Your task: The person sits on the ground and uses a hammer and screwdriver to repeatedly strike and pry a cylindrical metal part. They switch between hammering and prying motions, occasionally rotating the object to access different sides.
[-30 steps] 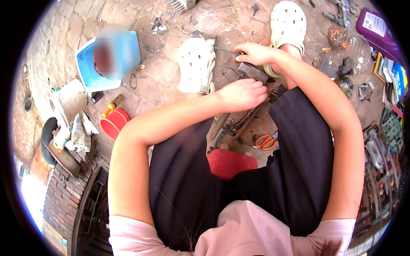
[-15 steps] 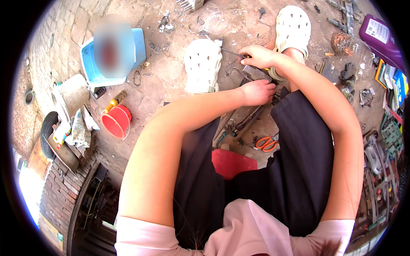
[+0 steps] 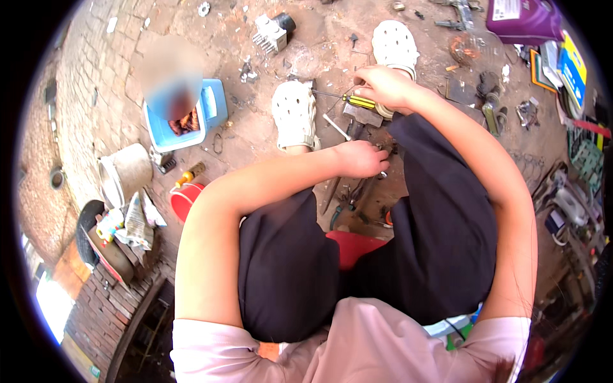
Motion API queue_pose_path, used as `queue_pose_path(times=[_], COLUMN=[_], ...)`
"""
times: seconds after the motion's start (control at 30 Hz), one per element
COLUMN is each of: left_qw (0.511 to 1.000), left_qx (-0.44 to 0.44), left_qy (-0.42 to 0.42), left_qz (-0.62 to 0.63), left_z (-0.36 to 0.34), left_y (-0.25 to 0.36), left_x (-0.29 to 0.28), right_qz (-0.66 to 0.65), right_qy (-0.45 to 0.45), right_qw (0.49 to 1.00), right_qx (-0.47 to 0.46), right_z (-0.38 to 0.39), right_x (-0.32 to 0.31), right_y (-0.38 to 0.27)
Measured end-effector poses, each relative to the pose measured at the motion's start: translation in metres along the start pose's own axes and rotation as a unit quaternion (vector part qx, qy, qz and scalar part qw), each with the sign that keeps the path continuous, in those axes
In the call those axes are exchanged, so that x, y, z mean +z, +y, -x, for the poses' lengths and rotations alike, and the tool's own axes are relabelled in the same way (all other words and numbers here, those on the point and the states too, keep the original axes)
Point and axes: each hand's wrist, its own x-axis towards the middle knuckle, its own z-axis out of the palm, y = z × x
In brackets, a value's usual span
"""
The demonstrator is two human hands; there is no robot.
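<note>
My right hand (image 3: pixel 385 87) is curled beside the right shoe, its fingertips close to a thin dark wire; what they pinch is hidden. Just below it lies a screwdriver (image 3: pixel 359 102) with a yellow and black handle, its shaft toward the left shoe. Under the handle sits a grey metal block (image 3: pixel 364 115), like a hammer head. Between my knees, my left hand (image 3: pixel 364 159) is closed, its fingers around a small dark metal part that I cannot make out. A pale metal rod (image 3: pixel 336 127) lies on the ground near its knuckles.
White clogs (image 3: pixel 294 115) flank the work spot. At left stand a blue basin (image 3: pixel 216 105), a red bucket (image 3: pixel 184 200) and a whitish bucket (image 3: pixel 131 171). Ahead lies a finned metal part (image 3: pixel 271 35). A purple jug (image 3: pixel 523 22) and scrap crowd the right; a red seat edge (image 3: pixel 354 249) shows below.
The view has shifted. My right hand has moved off the screwdriver handle, which now shows more fully. The metal rod has come into sight by my left hand.
</note>
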Motion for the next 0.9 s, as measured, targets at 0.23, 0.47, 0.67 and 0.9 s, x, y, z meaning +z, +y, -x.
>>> queue_pose_path(times=[0.23,0.47,0.67,0.9], left_qw=[0.989,0.982,0.963,0.933], left_qx=[-0.077,-0.158,-0.178,-0.214], left_qy=[-0.064,-0.088,-0.046,0.036], left_qz=[0.108,0.061,0.199,0.289], left_z=[0.024,0.047,0.058,0.069], left_y=[0.036,0.053,0.034,0.011], left_x=[-0.072,-0.087,-0.095,-0.095], right_qz=[-0.086,-0.038,0.073,0.125], right_qy=[0.209,0.122,-0.009,-0.104], right_qw=[0.972,0.992,0.997,0.986], right_qx=[0.070,0.017,0.015,0.021], right_z=[0.078,0.078,0.013,-0.036], right_x=[-0.060,-0.079,-0.062,0.008], right_y=[-0.023,-0.059,-0.058,-0.035])
